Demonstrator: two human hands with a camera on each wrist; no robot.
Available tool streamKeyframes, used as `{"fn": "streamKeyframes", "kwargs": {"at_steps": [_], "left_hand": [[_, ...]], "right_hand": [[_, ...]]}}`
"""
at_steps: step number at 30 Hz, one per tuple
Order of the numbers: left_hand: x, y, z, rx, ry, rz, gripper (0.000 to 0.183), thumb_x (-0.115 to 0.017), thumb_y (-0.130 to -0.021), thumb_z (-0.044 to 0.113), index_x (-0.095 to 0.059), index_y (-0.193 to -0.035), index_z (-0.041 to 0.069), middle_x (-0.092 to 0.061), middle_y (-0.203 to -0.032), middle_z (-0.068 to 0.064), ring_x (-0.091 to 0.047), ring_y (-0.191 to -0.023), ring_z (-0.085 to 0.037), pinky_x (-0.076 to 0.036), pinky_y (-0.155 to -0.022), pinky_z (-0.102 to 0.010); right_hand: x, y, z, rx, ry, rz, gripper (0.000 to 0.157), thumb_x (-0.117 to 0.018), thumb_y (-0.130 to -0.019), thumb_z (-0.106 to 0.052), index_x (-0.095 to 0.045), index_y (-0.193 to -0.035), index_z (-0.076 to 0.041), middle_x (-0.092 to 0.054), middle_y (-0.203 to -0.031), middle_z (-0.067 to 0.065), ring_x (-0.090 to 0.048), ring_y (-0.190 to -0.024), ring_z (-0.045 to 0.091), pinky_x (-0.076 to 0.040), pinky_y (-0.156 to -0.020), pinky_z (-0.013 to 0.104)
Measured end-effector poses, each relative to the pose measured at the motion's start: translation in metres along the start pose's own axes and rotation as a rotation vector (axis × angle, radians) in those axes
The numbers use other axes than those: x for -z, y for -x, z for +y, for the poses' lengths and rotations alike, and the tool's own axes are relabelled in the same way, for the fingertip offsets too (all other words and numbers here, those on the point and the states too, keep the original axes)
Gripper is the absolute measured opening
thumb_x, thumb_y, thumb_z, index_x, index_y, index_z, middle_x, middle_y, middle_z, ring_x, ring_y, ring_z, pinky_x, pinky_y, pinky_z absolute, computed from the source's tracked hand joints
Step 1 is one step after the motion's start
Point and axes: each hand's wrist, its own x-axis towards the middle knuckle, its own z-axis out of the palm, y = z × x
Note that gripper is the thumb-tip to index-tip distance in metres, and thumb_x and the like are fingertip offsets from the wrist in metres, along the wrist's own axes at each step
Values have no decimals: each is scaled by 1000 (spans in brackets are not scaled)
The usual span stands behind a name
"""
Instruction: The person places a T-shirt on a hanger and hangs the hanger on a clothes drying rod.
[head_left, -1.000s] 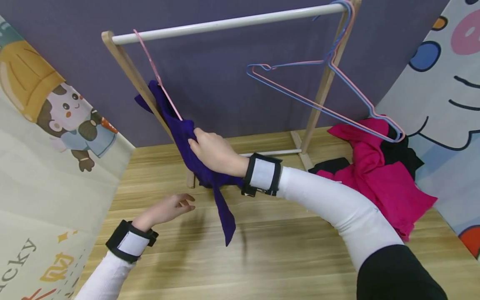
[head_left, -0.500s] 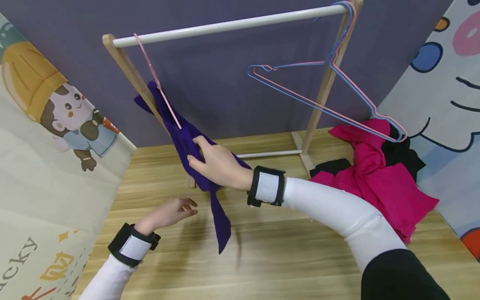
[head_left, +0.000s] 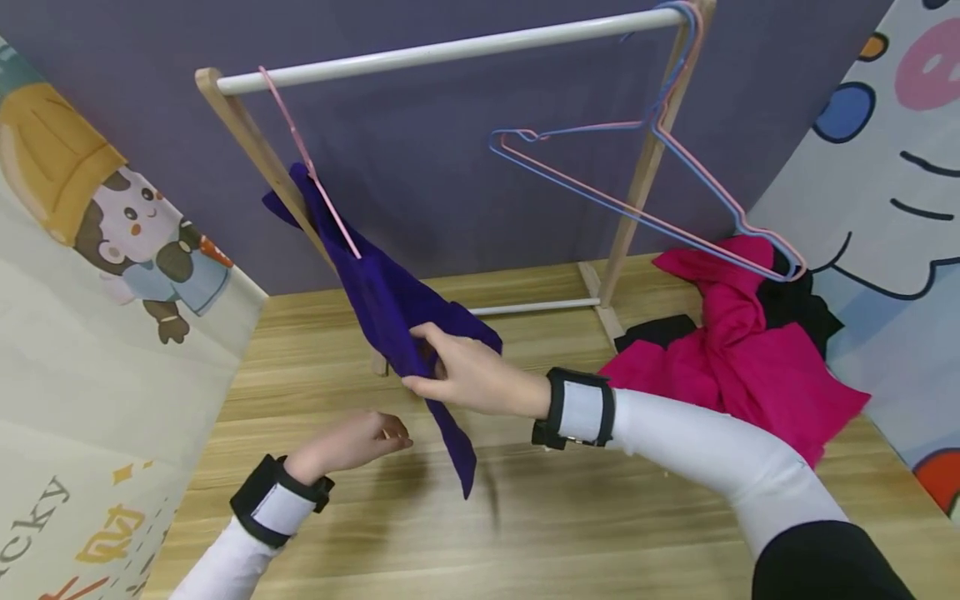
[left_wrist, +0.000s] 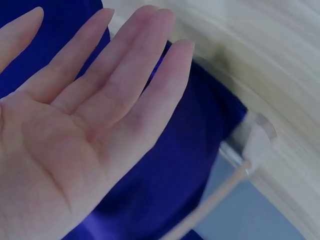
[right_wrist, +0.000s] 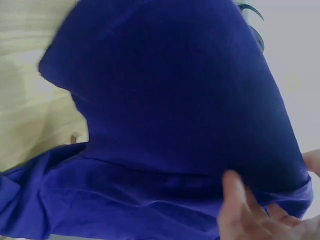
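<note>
A purple garment (head_left: 390,292) hangs from a pink hanger (head_left: 307,162) at the left end of the rack's white rail (head_left: 450,55). One narrow strip of it, like a sleeve, droops low. My right hand (head_left: 480,375) touches the garment's lower part, thumb and forefinger spread apart. In the right wrist view its blurred fingertips (right_wrist: 233,187) lie against the purple cloth (right_wrist: 165,100). My left hand (head_left: 356,440) is below and left of the garment, holding nothing. The left wrist view shows its fingers (left_wrist: 125,75) nearly straight, with the cloth (left_wrist: 165,175) behind them.
A blue hanger (head_left: 600,192) and a pink hanger (head_left: 731,200) hang together at the rail's right end. Below them, pink clothing (head_left: 742,350) and black clothing (head_left: 802,308) lie heaped on the wooden floor (head_left: 525,533). Wooden posts (head_left: 645,175) carry the rail; printed panels stand at both sides.
My right hand has moved down and right along the garment, its thumb and forefinger now spread. The garment hangs more spread out. My left hand has shifted slightly right and down.
</note>
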Motion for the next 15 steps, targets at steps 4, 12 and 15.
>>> {"fn": "streamKeyframes", "kwargs": {"at_steps": [4,12,15], "left_hand": [[-12,-9,8,-36,0,-41,21,-51,-88,28,-62,-92,10,-65,-87,-2,-58,-78,-13,-51,-69,-38],[-35,-31,24,-139,12,-58,18,-53,-87,23,-64,-90,8,-65,-88,-3,-56,-77,-8,-50,-70,-33],[-43,-38,29,-161,37,-71,18,-54,-87,24,-63,-91,9,-65,-88,-1,-55,-76,-7,-50,-69,-30]], "right_hand": [[-1,13,10,-20,15,-86,46,-56,-85,-26,-37,-121,-5,-61,-94,5,-57,-74,6,-50,-64,24],[1,41,43,-49,13,-143,28,-54,-86,-21,-50,-109,-4,-63,-90,8,-57,-79,13,-50,-68,28],[4,53,56,-84,30,-134,27,-54,-87,-21,-52,-107,-4,-63,-89,9,-57,-78,14,-51,-67,30]]}}
